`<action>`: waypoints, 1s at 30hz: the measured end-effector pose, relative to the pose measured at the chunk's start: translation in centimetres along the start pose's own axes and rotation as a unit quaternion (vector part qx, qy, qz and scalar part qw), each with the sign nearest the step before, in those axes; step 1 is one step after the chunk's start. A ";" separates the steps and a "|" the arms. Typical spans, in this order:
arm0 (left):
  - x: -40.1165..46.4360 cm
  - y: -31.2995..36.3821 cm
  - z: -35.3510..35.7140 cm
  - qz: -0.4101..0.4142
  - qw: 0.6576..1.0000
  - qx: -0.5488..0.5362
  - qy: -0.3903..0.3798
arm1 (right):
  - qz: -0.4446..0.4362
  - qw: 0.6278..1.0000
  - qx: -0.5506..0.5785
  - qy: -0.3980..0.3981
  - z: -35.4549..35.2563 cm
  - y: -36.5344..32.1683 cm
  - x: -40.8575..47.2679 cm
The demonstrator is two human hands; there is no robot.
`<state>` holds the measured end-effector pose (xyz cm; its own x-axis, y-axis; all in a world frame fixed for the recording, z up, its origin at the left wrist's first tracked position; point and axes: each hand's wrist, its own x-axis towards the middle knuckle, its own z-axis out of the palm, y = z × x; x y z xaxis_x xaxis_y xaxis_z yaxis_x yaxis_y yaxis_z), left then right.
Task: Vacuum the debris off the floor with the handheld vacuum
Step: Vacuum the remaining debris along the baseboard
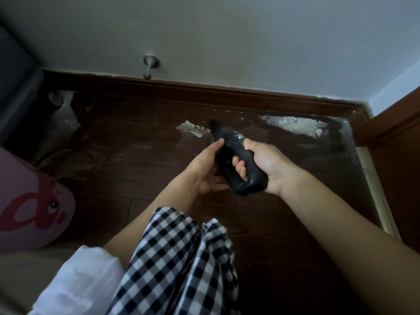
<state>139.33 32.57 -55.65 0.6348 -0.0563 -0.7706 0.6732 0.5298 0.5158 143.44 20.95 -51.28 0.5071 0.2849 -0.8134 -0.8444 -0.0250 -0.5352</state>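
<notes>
A black handheld vacuum point(229, 144) hangs over the dark wooden floor point(136, 155), its narrow nozzle pointing away from me toward the wall. My right hand point(261, 164) grips its loop handle, with the thumb on top near a shiny button. My left hand point(204, 171) touches the vacuum's left side with straight fingers. A patch of white debris point(193, 129) lies just left of the nozzle tip. A larger white patch point(295, 125) lies to the right, near the baseboard. Small white flecks are scattered between the two patches.
A brown baseboard point(204, 89) runs along the grey wall, where a metal door stop point(148, 67) sticks out. A pink cushion point(29, 201) sits at the left. A wooden door frame point(395, 133) stands at the right. My checked trousers point(181, 258) fill the bottom.
</notes>
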 end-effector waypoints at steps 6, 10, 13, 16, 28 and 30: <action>-0.5 0.4 -2.5 0.013 0.999 -0.036 0.031 | 0.021 0.999 -0.023 -0.042 2.3 0.0 0.7; -1.0 0.5 -3.7 0.018 0.998 -0.050 0.042 | 0.027 0.998 -0.029 -0.057 3.5 0.3 0.8; -1.4 0.5 -4.2 0.021 0.997 -0.060 0.045 | 0.027 0.997 -0.033 -0.065 4.1 0.4 0.9; -1.5 0.4 -4.6 0.021 0.997 -0.067 0.044 | 0.032 0.996 -0.041 -0.072 4.3 0.5 0.9; -2.1 -1.5 -5.5 0.022 0.995 -0.086 0.037 | 0.031 0.993 -0.071 -0.085 4.3 1.9 0.0; -2.1 -1.5 -5.2 0.022 0.996 -0.084 0.039 | 0.026 0.994 -0.070 -0.079 4.2 2.0 -0.2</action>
<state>134.99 36.34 -56.72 0.6268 0.0318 -0.7785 0.5688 0.6642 0.4850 140.97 24.85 -51.22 0.4208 0.4267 -0.8005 -0.8307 -0.1734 -0.5291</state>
